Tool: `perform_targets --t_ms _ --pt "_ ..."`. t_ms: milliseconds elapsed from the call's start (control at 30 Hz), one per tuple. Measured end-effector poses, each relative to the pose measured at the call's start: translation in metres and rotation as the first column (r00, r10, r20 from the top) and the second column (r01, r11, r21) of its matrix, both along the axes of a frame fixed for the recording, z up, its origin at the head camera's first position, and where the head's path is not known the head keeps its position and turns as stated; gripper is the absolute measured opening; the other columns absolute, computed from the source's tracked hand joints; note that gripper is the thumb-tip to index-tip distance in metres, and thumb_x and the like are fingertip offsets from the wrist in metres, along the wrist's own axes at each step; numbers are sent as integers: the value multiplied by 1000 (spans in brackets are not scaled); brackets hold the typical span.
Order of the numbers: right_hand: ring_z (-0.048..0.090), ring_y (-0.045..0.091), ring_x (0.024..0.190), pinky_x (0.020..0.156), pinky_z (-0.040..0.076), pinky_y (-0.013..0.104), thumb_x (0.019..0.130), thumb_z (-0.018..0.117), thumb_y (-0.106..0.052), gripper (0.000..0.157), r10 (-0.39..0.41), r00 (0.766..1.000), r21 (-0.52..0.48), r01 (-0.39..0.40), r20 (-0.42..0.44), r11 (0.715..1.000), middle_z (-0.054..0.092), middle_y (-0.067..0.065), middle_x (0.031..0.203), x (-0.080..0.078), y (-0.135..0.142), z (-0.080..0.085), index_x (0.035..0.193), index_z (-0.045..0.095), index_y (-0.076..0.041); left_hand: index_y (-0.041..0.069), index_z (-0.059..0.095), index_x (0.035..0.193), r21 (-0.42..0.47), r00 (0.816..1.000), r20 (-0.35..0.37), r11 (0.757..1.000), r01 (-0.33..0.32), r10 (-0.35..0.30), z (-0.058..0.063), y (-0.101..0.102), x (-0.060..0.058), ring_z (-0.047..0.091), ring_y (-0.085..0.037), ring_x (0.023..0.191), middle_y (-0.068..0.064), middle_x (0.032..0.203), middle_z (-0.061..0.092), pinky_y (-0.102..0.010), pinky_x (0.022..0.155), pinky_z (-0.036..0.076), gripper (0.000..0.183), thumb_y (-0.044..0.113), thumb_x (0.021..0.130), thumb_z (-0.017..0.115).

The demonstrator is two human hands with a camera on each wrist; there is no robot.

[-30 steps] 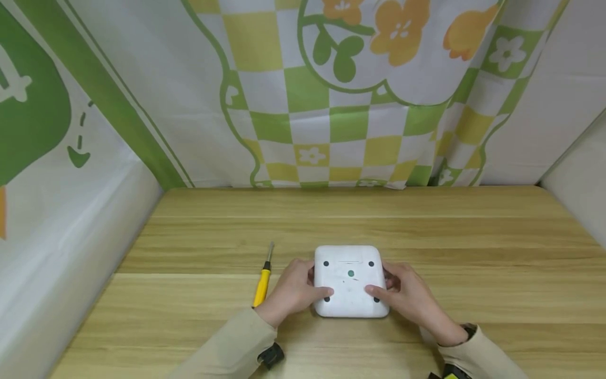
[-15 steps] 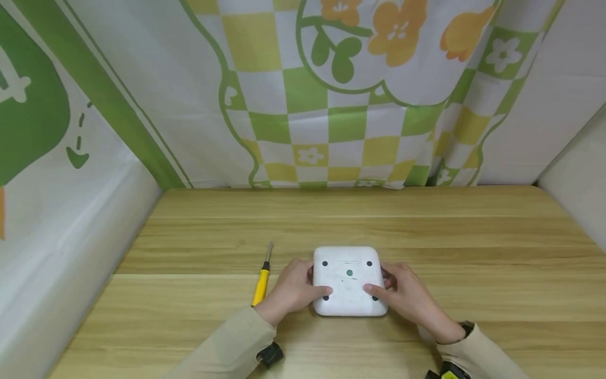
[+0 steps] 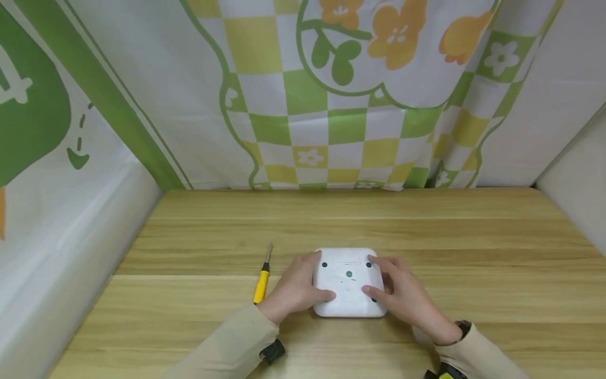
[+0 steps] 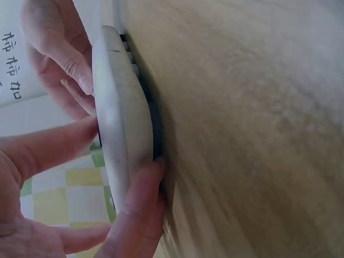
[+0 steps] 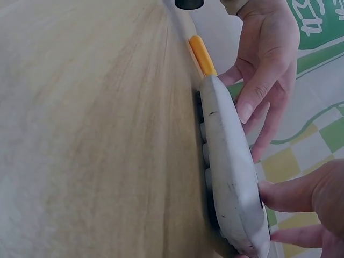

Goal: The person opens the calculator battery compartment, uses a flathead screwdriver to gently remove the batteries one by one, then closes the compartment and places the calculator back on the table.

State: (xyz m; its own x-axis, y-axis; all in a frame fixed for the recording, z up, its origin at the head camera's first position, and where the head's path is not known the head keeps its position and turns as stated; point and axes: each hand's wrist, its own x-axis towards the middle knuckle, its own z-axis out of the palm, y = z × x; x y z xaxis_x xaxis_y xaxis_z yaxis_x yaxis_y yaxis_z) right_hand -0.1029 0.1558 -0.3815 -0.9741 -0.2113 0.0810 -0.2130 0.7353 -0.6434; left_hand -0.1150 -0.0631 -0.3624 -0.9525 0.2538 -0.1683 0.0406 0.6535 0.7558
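A white, rounded-square calculator [image 3: 349,289] lies face down near the middle of the wooden table, its back showing dark round feet and a green dot. Keys peek out along its underside in both wrist views. My left hand [image 3: 297,287] grips its left side, thumb on the back and index finger at the far left corner. In the left wrist view another finger curls round the calculator's edge [image 4: 115,102]. On the right side my right hand [image 3: 404,295] grips it, thumb on the back and index finger by the far right foot.
A screwdriver [image 3: 262,284] with a yellow handle lies left of my left hand, tip pointing away. Behind the wooden table [image 3: 450,226] hangs a green and yellow checked curtain [image 3: 347,126]. White sheeting [image 3: 109,210] borders the left side.
Both index fingers have come up from the calculator's sides onto the far corners of its back. The calculator and the screwdriver stay about where they were.
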Motion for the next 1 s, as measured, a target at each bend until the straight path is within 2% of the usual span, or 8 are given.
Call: perform_targets --t_ms 67,167,300,433,567,800,1000 --pt "55 24 92 71 48 32 82 76 -18 50 27 999 12 -27 -24 1000 52 24 126 0 0 0 128 60 -4 -6 40 141 4 1000 3 1000 12 -12 0 -1 -1 48 -34 112 -26 134 45 -51 100 41 84 12 71 83" --pt "58 34 105 83 51 46 82 75 -15 45 55 997 38 -53 -60 998 50 26 132 0 -1 1 125 63 -5 -3 41 141 -6 1000 15 1000 25 -25 0 -2 -4 49 -32 109 -24 131 46 -50 97 42 86 15 69 84" --pt "52 42 119 95 44 56 80 76 -11 41 123 981 104 -108 -150 989 52 25 134 -3 -3 1 118 66 -1 2 43 142 -28 999 33 999 44 -43 0 -2 -9 49 -29 102 -22 126 48 -46 91 45 87 18 68 85" --pt "55 40 116 95 45 55 79 76 -9 32 223 948 128 -198 -227 972 59 22 127 -10 -2 1 110 69 -2 3 43 142 -50 998 37 997 57 -55 2 -2 -10 50 -28 99 -21 123 48 -45 89 45 87 21 67 85" --pt "60 38 110 92 49 52 79 76 -9 22 282 925 125 -258 -254 958 63 21 120 -18 -1 0 100 71 -4 3 41 143 -96 997 49 994 55 -51 2 1 -11 52 -30 101 -22 125 45 -47 91 46 92 27 67 87" --pt "64 25 95 81 55 39 81 75 -11 17 297 922 150 -266 -249 952 66 12 106 -27 -3 3 97 71 -7 4 37 145 -135 997 63 989 58 -50 4 3 -11 52 -30 100 -22 126 44 -46 89 48 99 30 65 89" --pt "60 15 84 72 52 28 82 75 -11 13 296 931 134 -272 -213 953 62 3 95 -32 -4 5 93 70 -9 4 38 144 -132 996 75 990 52 -42 6 5 -11 52 -31 102 -22 125 44 -48 90 48 99 28 64 89"
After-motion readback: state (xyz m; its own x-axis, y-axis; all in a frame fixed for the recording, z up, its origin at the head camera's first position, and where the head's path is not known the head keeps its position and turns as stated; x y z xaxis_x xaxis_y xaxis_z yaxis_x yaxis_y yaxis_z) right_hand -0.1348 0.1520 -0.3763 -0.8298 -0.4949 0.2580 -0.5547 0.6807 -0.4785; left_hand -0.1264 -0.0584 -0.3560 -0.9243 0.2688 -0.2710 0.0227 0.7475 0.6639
